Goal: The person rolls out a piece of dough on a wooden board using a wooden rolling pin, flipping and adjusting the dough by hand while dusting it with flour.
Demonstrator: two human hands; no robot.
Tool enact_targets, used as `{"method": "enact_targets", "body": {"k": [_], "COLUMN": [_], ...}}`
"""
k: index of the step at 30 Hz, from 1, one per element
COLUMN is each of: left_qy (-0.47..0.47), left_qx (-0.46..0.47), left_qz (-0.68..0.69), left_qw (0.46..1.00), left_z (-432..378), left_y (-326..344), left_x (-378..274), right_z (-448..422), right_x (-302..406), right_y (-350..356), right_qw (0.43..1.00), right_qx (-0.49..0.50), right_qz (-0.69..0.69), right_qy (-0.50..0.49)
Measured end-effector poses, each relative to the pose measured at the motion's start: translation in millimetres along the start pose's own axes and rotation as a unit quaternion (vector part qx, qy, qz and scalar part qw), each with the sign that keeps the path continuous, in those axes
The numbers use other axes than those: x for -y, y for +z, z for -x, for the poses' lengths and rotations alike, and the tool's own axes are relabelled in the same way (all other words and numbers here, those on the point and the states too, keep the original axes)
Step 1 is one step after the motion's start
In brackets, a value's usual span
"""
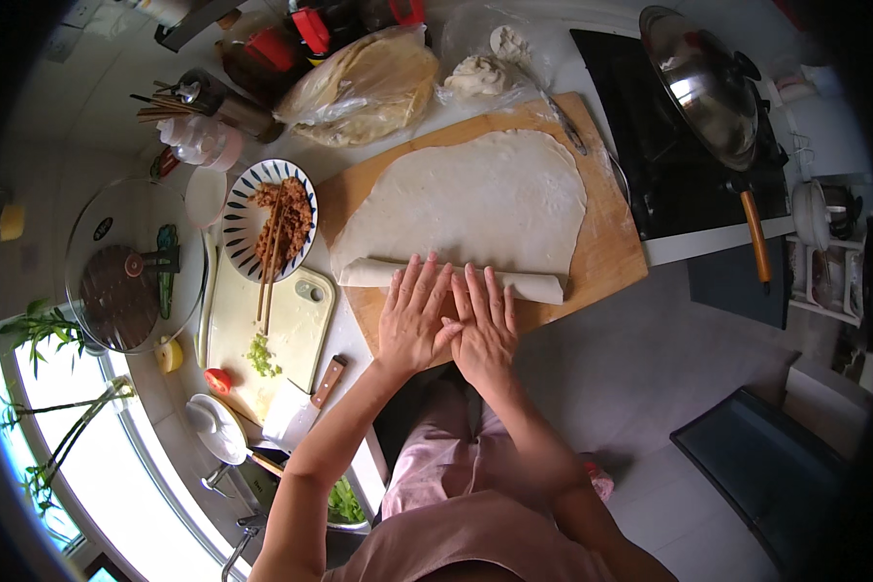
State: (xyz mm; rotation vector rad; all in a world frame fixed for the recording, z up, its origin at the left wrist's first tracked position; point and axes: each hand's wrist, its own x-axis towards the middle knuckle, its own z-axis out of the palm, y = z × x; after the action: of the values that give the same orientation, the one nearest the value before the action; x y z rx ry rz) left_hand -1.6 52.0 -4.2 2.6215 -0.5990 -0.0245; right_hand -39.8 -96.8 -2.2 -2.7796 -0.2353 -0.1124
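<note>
A large, thin sheet of dough [473, 196] lies spread over a wooden board [615, 240]. Its near edge is turned over into a long, narrow roll [535, 285]. My left hand [411, 316] rests palm down with its fingertips on the middle of this roll. Beside it, my right hand [486, 331] lies flat with its fingers apart, also touching the roll. The two thumbs meet or nearly meet. Whether anything sits inside the roll is hidden. Left of the board, a patterned bowl [237, 229] holds minced filling [302, 211] and a pair of chopsticks [270, 291].
A cream cutting board [222, 320] carries chopped scallion [260, 356], a tomato piece [217, 380] and a cleaver [295, 411]. Bagged flatbreads [367, 84], a dough lump [478, 76] and a utensil handle [569, 131] lie behind. A lidded pan [706, 94] stands on the black cooktop [640, 131].
</note>
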Motion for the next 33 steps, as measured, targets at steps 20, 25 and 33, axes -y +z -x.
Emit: {"method": "enact_targets", "body": {"k": [20,25,33], "left_qy": [-0.042,-0.107,-0.084], "left_qx": [-0.023,-0.093,0.027], "left_qz": [-0.045,-0.103,-0.072], "left_qw": [0.998,0.984,0.993], "left_z": [-22,-138,5], "left_y": [9,8,3], "left_x": [10,36,1], "right_z": [-25,-135,3], "right_x": [-21,-58,-32], "right_y": [2,4,-9], "right_qw": [0.998,0.99,0.999], "right_qx": [-0.021,-0.129,0.015], "right_qz": [-0.001,0.037,-0.025], "right_qy": [0.053,0.052,0.03]}}
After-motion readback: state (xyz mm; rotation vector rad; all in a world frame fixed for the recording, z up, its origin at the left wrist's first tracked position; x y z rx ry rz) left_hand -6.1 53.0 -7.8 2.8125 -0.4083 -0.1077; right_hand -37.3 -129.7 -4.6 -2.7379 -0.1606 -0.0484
